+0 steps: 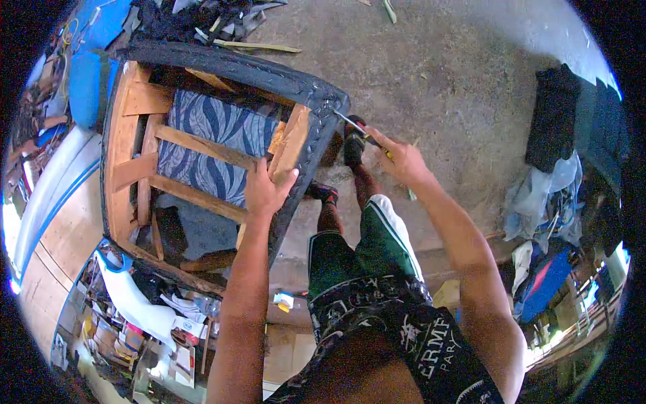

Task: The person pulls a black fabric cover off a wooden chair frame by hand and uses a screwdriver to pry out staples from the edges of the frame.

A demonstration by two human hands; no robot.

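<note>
An upholstered furniture frame (126,168) with bare wooden rails and a dark stapled cloth edge (235,67) is tipped so that its open underside faces me. Blue-grey patterned fabric (215,135) shows behind the wooden slats. My left hand (266,190) grips the wood at the frame's right side, its thumb along the dark edge. In my right hand (402,161) is a screwdriver (363,132) with a yellow and dark handle. Its thin metal shaft reaches to the frame's top right corner, where the tip meets the stapled cloth. Staples dot that edge.
Dark cloth scraps (195,23) and a wood strip (259,47) lie beyond the frame. A blue drum (85,87) stands at the left, above clutter. Black fabric (553,118) and clear plastic (552,195) are on the right. My feet are on the concrete floor (444,74).
</note>
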